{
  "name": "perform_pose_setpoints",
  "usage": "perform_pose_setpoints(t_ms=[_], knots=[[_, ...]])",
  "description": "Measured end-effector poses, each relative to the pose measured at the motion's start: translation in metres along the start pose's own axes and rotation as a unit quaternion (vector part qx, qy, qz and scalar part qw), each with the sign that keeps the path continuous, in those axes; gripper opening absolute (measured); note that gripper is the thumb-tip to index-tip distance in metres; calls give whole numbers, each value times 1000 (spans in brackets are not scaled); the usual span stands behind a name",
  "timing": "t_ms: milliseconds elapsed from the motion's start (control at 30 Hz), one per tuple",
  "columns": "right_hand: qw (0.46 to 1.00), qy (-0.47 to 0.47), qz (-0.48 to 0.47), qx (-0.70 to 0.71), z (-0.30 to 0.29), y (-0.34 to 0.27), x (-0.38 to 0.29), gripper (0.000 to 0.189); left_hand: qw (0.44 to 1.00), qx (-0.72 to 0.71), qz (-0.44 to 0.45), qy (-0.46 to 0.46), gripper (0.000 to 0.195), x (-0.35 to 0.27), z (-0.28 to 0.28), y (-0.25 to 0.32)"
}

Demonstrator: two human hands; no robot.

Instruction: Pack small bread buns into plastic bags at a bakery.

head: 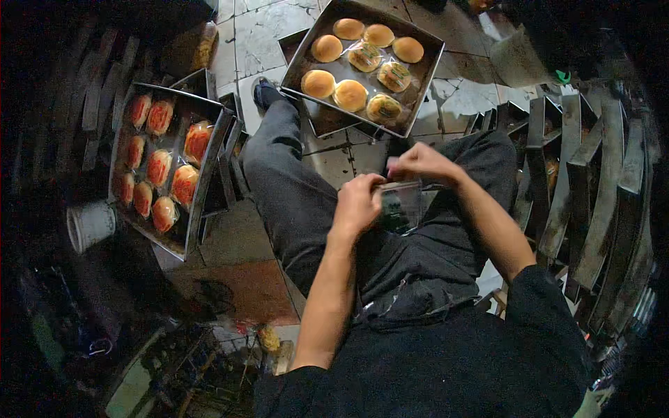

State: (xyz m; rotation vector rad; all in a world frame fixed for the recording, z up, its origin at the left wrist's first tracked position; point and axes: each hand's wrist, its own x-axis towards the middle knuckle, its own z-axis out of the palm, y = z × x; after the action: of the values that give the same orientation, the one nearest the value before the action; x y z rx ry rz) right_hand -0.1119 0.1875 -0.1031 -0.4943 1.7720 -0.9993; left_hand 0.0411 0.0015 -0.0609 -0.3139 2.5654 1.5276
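A clear plastic bag point(401, 206) hangs between my hands above my lap. My left hand point(360, 201) pinches its top edge at the left. My right hand point(423, 164) is closed at the bag's upper edge, slightly blurred, and whether it grips the plastic is unclear. Beyond my knees, a metal tray point(360, 116) holds several round golden buns point(350, 95), some bare and some in printed clear wrappers, such as the wrapped bun point(384, 108) near its front corner.
At the left, another metal tray point(201, 209) holds several wrapped buns with red print point(159, 167). A white bucket point(91, 227) is beside it. Many stacked metal trays point(556, 193) line the right side. My shoe point(267, 93) rests on the tiled floor point(261, 31).
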Motion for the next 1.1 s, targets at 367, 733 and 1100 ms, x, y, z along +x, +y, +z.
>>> perform_pose_setpoints(t_ms=[367, 733, 1100], knots=[[797, 427, -316, -288, 52, -42, -93, 33, 993, -92, 21, 68, 22, -9, 12, 39], [787, 179, -420, -415, 94, -46, -131, 15, 966, -173, -119, -152, 51, 18, 12, 5], [799, 413, -386, -205, -1, -117, -161, 9, 962, 249, 108, 17, 118, -12, 35, -14]])
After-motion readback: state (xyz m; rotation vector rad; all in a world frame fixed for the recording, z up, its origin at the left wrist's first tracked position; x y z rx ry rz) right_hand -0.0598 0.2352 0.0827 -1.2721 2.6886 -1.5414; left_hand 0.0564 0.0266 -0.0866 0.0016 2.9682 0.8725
